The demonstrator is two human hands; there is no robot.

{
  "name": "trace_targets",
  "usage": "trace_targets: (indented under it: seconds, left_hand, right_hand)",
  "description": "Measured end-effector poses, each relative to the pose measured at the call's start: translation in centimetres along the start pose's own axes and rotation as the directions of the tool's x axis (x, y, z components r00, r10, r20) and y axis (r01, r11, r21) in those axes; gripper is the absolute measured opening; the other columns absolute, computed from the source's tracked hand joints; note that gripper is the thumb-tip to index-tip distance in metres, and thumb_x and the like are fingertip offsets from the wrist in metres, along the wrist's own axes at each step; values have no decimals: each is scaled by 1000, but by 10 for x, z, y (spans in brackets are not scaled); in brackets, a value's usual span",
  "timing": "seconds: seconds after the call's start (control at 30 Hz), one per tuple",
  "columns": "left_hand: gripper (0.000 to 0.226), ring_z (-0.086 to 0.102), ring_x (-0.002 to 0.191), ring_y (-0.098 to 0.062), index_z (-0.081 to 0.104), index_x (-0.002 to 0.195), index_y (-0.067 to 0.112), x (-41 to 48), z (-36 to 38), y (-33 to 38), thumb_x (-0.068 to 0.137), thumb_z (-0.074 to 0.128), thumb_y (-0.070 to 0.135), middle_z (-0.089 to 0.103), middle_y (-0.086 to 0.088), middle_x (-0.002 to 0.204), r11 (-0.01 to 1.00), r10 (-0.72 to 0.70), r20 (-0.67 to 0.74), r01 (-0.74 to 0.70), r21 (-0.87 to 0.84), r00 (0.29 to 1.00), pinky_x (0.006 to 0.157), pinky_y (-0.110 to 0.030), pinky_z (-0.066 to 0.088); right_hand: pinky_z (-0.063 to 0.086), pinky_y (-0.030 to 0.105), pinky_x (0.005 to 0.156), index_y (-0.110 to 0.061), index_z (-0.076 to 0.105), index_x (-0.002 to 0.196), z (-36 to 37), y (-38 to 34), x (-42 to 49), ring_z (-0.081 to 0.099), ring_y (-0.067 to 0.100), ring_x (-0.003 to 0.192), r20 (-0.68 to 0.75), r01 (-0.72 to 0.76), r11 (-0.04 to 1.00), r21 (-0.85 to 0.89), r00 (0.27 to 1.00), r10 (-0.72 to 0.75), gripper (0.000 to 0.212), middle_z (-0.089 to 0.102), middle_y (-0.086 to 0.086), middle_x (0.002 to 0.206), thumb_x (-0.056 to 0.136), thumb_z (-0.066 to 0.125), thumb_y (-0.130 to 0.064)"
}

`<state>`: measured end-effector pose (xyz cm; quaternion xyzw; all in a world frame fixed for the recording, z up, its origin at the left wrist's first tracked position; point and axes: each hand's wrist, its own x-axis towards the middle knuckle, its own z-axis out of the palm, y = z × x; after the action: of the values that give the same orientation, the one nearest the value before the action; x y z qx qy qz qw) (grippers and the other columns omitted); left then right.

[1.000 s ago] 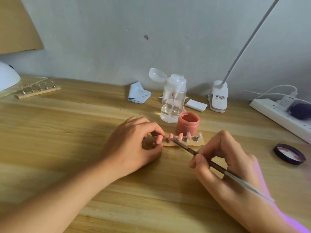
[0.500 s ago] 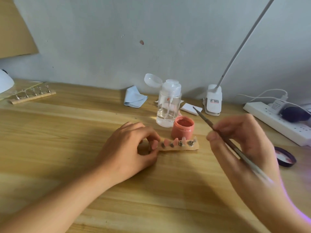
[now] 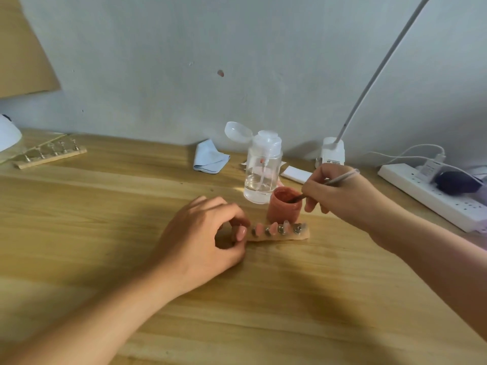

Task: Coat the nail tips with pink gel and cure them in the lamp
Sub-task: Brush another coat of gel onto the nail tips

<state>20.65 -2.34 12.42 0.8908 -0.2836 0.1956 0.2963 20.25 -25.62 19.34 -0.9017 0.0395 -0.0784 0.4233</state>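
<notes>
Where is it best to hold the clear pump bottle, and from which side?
Probably wrap the clear pump bottle round its straight lower body, coming from the view's left: the pink gel jar and the right hand crowd its right.

Jar [image 3: 284, 212] just behind nail strip [image 3: 279, 236].

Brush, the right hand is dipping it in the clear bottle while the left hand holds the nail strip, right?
No. The head view shows the right hand dipping the brush in the pink jar, not the bottle; the left hand does hold the strip.
</notes>
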Motion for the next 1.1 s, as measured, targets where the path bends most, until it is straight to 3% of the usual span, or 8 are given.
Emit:
trace_targets:
  seconds: [0.13,0.2,0.27,0.37,0.57,0.87,1.0,1.1]
  left_hand:
    - [13,51,86,-5,68,88,32,0,1,0,75,71,30,62,17,86,1000,-2,-4,2,-12,1000,77,-29,47]
    - [12,50,85,-3,68,88,32,-1,0,-1,76,69,33,61,17,85,1000,-3,-1,3,-9,1000,77,-29,47]
    - [12,50,87,-2,68,88,32,0,1,-1,77,67,35,60,18,84,1000,1,1,-1,-4,1000,79,-29,47]
    - [11,52,89,-4,67,87,31,0,0,-1,77,66,36,60,19,83,1000,6,5,-6,-26,1000,80,-33,49]
    - [18,54,90,-8,67,89,34,0,0,-2,77,59,44,60,18,83,999,17,17,-16,-34,1000,76,-34,50]
    - [12,53,88,-10,67,88,33,0,2,-3,77,66,38,61,18,82,999,25,4,-25,-23,1000,74,-34,50]
    - [18,54,88,-11,67,88,33,0,1,-3,77,59,44,61,18,83,999,30,3,-30,-27,1000,74,-34,50]
    - [19,53,86,-10,68,88,33,0,1,-2,76,57,45,62,17,83,999,32,-5,-32,-28,999,74,-35,50]
  right_hand:
    - [46,31,68,-16,61,87,-5,7,-36,61,12,69,-242,237,923,304,956,-166,12,74,1,73,91,52,-22]
    - [52,32,77,-23,62,95,-1,14,-63,68,15,82,-238,351,871,343,930,-281,12,76,3,88,93,51,-26]
    - [52,22,73,-21,63,94,7,23,-83,67,15,81,-216,406,862,304,910,-353,7,75,4,90,90,57,-23]
    - [45,12,62,-21,61,85,17,30,-95,65,11,70,-247,384,893,235,912,-327,6,73,3,79,80,62,-19]
    - [47,13,73,-24,60,83,23,28,-97,68,12,77,-247,401,914,64,894,-375,9,72,-6,75,77,65,-19]
    - [41,11,75,-29,60,83,25,30,-95,67,10,80,-261,385,923,15,892,-369,17,72,-11,75,82,72,-17]
    - [40,6,72,-25,60,83,25,32,-94,66,8,79,-266,379,925,12,893,-363,15,72,-10,74,82,72,-15]
    - [43,11,71,-28,58,80,25,31,-94,67,12,77,-270,384,923,22,891,-364,13,71,-6,73,82,68,-19]
